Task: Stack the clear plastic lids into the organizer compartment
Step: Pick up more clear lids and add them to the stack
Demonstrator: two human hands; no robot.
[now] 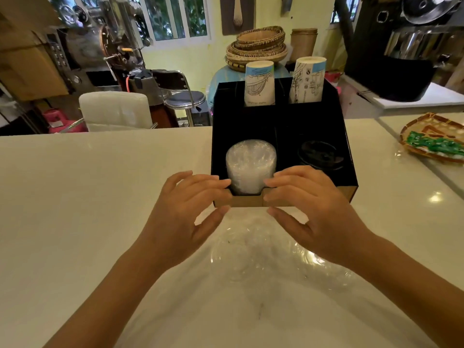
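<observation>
A black organizer [283, 126] stands on the white counter in front of me. Its front left compartment holds a tall stack of clear plastic lids [251, 164]. My left hand [185, 217] and my right hand [311, 212] sit on either side of the stack's front opening, with fingertips touching the lower edge of the stack and the cardboard front wall. Fingers and thumbs are spread, and neither hand encloses anything. The front right compartment holds black lids [320, 155].
Two stacks of printed paper cups [259, 82] stand in the organizer's rear slots. A crumpled clear plastic bag [271, 252] lies on the counter below my hands. A woven tray [434, 138] sits at the right edge. Chairs and machines stand beyond the counter.
</observation>
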